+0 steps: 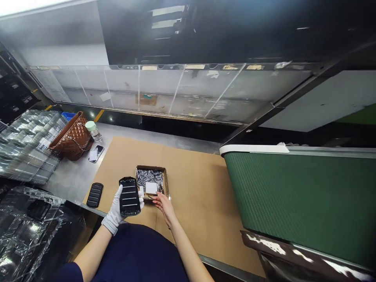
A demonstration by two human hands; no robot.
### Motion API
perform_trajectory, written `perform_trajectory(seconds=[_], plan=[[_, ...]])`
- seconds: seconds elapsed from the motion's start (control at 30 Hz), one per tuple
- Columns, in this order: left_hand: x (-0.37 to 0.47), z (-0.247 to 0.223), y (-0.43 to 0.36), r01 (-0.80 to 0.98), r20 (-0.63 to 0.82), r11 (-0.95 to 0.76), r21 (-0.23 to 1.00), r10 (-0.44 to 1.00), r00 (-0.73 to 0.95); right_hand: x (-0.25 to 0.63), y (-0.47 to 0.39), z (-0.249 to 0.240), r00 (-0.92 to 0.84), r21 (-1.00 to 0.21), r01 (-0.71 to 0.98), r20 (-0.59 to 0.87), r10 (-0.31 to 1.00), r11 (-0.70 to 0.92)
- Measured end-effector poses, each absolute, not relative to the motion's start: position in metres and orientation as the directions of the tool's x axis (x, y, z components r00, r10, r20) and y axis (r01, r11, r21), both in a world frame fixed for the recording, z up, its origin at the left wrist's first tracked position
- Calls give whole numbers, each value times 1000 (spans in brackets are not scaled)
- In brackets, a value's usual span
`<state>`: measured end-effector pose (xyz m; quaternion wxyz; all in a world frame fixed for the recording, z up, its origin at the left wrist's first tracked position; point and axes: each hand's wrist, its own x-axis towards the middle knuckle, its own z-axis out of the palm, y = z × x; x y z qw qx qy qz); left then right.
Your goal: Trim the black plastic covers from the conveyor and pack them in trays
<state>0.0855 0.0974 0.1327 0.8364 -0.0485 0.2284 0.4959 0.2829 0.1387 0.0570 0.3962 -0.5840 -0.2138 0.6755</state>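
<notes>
While the left hand (pixel 116 206) grips a ribbed black tray (pixel 129 197), the right hand's (pixel 166 208) loosely curled fingers, possibly holding something, I cannot tell, meet the parts box's (pixel 167 183) near edge, lower centre.

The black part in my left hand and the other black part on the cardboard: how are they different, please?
The held part is raised in your gloved left hand; the lying part rests on the cardboard. The held part looks larger in the picture, perhaps only because it is nearer the camera. Its crossbars shine brighter than those on the lying part. Both are black and oblong, with rounded corners.
</notes>
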Motion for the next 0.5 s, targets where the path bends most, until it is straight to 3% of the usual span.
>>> perform_trajectory(seconds=[0.27, 0.5], plan=[[105, 143, 105, -823, -401, 546, 159, 797, 451, 304, 121, 59, 64, -781, -274, -596, 800, -561], [115, 141, 111, -789, -413, 596, 148, 762, 499, 304, 111, 79, -88, -781, -280, -559, 825, -559]])
